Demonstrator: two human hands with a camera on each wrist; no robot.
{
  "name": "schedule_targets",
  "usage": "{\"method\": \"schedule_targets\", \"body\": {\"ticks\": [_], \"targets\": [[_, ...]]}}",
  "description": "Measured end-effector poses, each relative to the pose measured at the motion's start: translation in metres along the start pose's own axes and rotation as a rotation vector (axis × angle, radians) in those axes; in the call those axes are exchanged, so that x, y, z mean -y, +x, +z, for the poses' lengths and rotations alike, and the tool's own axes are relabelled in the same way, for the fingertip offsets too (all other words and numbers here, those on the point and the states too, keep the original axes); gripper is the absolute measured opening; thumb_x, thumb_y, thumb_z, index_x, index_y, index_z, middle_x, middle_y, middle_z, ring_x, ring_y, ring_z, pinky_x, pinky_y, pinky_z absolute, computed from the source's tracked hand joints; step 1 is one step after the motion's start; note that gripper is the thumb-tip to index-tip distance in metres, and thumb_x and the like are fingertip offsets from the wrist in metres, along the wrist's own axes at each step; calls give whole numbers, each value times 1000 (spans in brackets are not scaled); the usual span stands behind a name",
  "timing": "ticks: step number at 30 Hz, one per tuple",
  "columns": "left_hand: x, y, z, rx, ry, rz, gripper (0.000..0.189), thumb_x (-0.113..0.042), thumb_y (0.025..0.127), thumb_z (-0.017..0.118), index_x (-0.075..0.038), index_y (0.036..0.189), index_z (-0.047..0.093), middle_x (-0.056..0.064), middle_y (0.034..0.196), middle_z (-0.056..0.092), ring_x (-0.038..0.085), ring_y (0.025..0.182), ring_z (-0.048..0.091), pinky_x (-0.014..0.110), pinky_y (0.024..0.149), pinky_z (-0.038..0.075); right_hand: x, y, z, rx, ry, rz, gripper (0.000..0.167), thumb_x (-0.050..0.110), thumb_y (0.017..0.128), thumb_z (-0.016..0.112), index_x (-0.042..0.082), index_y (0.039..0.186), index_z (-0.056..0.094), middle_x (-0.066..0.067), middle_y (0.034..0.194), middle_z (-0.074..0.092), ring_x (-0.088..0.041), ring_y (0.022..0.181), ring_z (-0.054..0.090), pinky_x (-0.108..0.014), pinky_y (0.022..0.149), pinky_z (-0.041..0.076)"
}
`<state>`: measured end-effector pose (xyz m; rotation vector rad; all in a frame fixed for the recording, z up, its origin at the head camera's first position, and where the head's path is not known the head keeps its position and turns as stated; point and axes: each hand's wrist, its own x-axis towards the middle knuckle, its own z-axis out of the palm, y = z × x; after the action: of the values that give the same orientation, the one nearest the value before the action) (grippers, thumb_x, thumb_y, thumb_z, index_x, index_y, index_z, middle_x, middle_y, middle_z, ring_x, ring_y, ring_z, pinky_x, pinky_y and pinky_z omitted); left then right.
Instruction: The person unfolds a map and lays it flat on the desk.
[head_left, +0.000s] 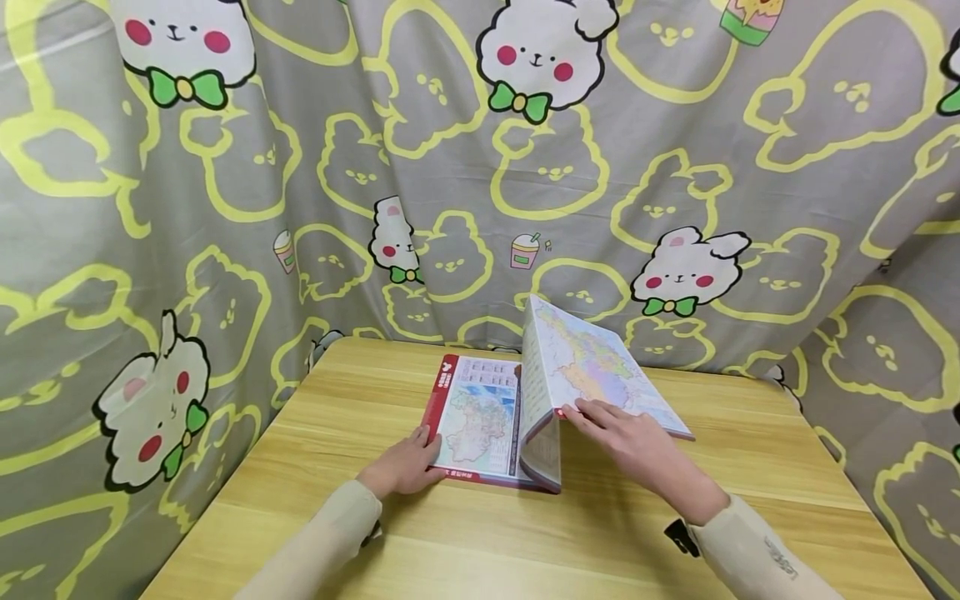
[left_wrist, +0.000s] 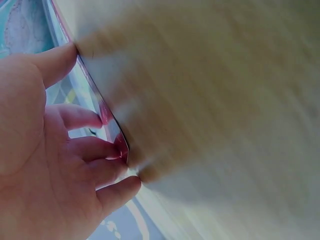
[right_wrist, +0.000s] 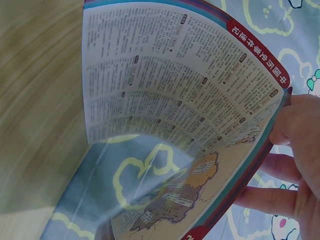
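Note:
A folding map (head_left: 476, 421) with a red border lies on the wooden table, part of it flat and part raised. My left hand (head_left: 406, 462) rests on the near left corner of the flat part. In the left wrist view, that hand's thumb (left_wrist: 62, 60) and fingertips touch the map's edge. My right hand (head_left: 626, 437) pinches the near edge of the raised panel (head_left: 600, 367), printed with a coloured map. In the right wrist view, a curved panel of small text (right_wrist: 165, 75) bends away from the right hand (right_wrist: 300, 155), whose thumb and fingers lie on opposite sides of the edge.
The wooden table (head_left: 300, 500) spreads around the map on all sides. A grey curtain (head_left: 450, 167) with yellow outlines and white rabbit faces hangs behind the table and at both sides. Dark straps show at both wrists.

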<state>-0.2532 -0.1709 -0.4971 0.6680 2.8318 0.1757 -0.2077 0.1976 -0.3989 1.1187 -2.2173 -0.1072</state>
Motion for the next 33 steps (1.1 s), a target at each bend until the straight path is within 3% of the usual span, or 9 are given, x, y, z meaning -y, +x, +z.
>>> {"method": "schedule_targets", "body": {"ticks": [1, 7, 8, 16, 33], "targets": [[2, 0, 0, 0, -2, -3, 68, -45, 94, 52, 2, 142, 38, 26, 148, 27, 39, 138, 24, 49, 108, 26, -1, -1, 0, -3, 4, 0, 58, 18, 105, 8, 12, 128, 60, -10, 119, 61, -25, 101, 63, -38, 43, 48], [11, 1, -1, 5, -15, -15, 70, -45, 94, 53, 3, 142, 38, 27, 148, 28, 40, 137, 24, 49, 108, 27, -3, -3, -5, -23, 6, 4, 56, 18, 106, 10, 11, 127, 60, -10, 118, 62, -26, 101, 63, -40, 44, 49], [13, 0, -2, 7, -22, -18, 70, -45, 94, 53, 3, 142, 38, 27, 148, 27, 40, 138, 23, 49, 108, 27, -3, -3, -5, -27, 4, 5, 61, 20, 105, 5, 11, 128, 60, -10, 118, 62, -25, 101, 63, -40, 43, 48], [23, -4, -6, 26, -82, -48, 71, -42, 92, 57, 4, 143, 37, 27, 150, 24, 40, 139, 19, 50, 108, 26, -7, -8, -11, -23, 25, 22, 63, 23, 104, 2, 11, 129, 58, -9, 119, 62, -25, 101, 62, -38, 42, 46], [41, -14, -14, 65, -166, -110, 70, -36, 92, 59, 4, 143, 35, 26, 151, 19, 41, 140, 14, 53, 109, 22, -16, -24, -18, -18, 15, 47, 61, 22, 104, 3, 11, 130, 57, -10, 120, 61, -27, 100, 62, -37, 42, 45]]}}
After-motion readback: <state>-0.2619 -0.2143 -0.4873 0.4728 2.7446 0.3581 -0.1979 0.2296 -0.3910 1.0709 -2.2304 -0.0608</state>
